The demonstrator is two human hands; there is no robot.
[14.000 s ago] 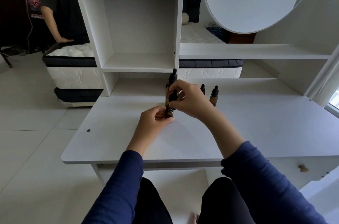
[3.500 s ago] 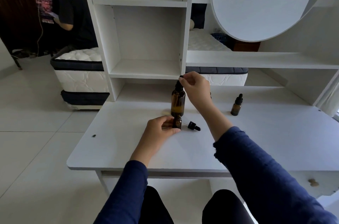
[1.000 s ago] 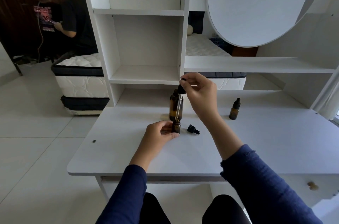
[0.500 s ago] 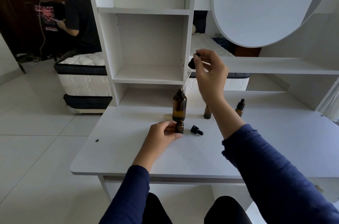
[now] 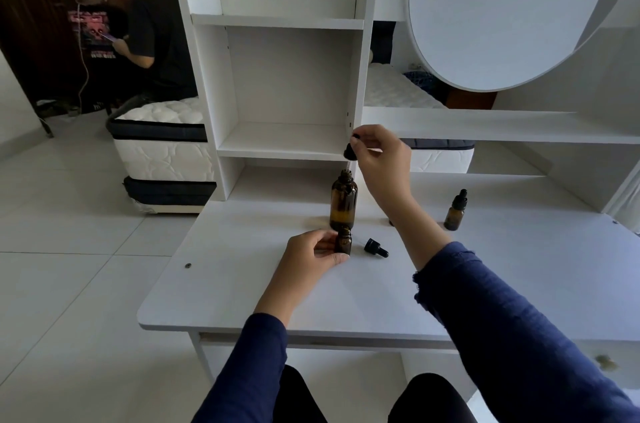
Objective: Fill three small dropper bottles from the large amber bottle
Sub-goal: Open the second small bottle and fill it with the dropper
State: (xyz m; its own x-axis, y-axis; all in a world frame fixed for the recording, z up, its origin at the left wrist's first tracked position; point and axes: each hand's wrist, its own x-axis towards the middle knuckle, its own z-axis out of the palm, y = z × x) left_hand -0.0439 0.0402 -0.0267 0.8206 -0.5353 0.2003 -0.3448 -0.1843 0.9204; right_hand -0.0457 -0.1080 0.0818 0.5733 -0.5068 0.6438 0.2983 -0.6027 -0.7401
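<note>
The large amber bottle stands uncapped on the white desk. My right hand pinches the black bulb of its dropper, and the glass tube points down into the bottle's neck. Just in front, my left hand grips a small open amber bottle upright on the desk. That bottle's black dropper cap lies on its side to the right. A capped small dropper bottle stands at the right. Another small bottle is almost hidden behind my right forearm.
White shelving rises behind the desk, with a round white panel at upper right. A drawer knob sits below the desk edge at lower right. Two people are in the room at back left by a mattress.
My right hand has come down with the dropper, from high above the large bottle to its neck. My left hand keeps hold of the small open bottle.
</note>
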